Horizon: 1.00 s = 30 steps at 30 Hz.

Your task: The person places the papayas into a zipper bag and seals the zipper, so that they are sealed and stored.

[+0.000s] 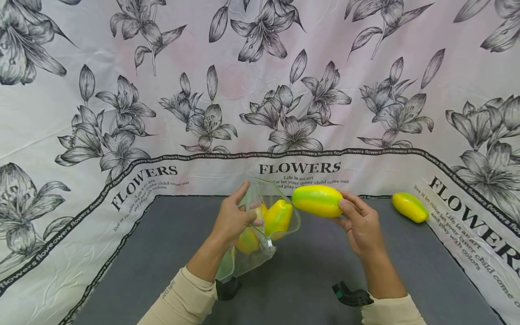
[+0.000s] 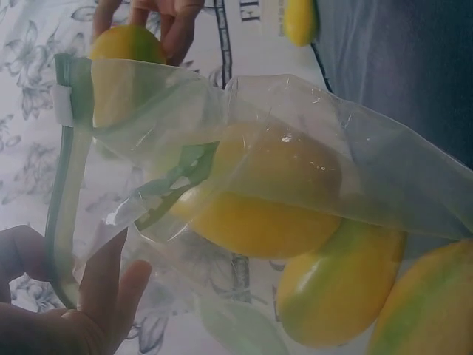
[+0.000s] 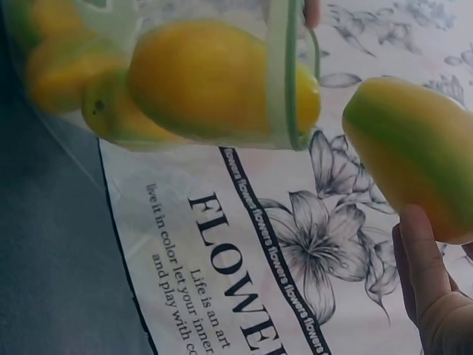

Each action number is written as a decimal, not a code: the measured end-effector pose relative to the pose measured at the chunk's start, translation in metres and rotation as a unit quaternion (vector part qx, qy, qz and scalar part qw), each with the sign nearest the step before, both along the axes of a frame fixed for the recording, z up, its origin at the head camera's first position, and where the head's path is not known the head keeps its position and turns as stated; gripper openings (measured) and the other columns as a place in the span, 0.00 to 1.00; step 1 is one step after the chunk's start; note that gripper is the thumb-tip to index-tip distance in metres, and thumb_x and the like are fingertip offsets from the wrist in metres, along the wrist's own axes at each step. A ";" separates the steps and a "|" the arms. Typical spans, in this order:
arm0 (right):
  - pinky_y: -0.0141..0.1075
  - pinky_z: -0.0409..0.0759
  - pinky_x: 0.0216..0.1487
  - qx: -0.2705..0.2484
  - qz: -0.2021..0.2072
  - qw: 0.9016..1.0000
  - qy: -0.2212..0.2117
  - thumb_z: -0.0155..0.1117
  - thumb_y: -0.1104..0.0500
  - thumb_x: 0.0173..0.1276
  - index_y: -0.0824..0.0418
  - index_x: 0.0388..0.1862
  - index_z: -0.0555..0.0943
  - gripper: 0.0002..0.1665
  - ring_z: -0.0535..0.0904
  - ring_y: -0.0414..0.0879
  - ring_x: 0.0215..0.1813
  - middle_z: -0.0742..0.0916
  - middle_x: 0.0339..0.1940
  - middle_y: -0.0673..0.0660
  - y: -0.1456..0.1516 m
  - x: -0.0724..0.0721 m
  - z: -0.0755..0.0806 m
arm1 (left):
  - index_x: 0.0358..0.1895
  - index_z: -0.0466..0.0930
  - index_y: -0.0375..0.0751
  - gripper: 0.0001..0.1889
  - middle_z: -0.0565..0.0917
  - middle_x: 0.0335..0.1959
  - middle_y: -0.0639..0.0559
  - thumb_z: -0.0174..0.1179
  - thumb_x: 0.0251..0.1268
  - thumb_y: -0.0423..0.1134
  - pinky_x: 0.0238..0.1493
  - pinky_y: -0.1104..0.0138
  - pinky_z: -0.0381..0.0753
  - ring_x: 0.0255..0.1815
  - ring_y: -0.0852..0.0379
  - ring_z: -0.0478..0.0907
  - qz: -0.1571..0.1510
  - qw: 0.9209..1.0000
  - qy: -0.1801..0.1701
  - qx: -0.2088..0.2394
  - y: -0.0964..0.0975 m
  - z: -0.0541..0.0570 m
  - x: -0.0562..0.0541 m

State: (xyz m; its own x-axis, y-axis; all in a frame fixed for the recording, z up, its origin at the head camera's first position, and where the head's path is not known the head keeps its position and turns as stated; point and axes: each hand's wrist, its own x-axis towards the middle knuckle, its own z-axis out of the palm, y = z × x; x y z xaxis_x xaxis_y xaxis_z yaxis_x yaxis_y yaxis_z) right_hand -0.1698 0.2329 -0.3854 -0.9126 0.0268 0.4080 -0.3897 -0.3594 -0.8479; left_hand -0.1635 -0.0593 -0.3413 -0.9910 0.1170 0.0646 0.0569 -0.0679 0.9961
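My left hand (image 1: 235,216) holds a clear zip bag (image 1: 253,264) by its rim, some fingers inside the mouth. In the left wrist view the zip bag (image 2: 399,163) shows a green-edged mouth and a white slider. Several yellow-green papayas are inside; one papaya (image 1: 278,218) lies near the mouth, its end poking out in the right wrist view. My right hand (image 1: 363,228) grips another papaya (image 1: 317,201) by one end, thumb towards me. That papaya (image 3: 414,155) is level with the bag's mouth, a small gap apart in the right wrist view.
One more papaya (image 1: 410,207) lies at the right back of the dark grey table (image 1: 308,289), against the cloth. A white cloth (image 1: 227,131) with printed flowers hangs behind and along both sides. Black straps (image 1: 351,295) sit at the wrists.
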 end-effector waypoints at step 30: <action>0.38 0.82 0.45 0.185 -0.045 0.982 -0.001 0.65 0.57 0.67 0.66 0.59 0.78 0.23 0.82 0.50 0.43 0.84 0.48 0.61 -0.041 -0.011 0.003 | 0.77 0.50 0.50 0.50 0.51 0.76 0.54 0.50 0.46 0.13 0.31 0.65 0.83 0.59 0.45 0.75 -0.027 0.999 0.014 0.013 0.001 0.004 0.004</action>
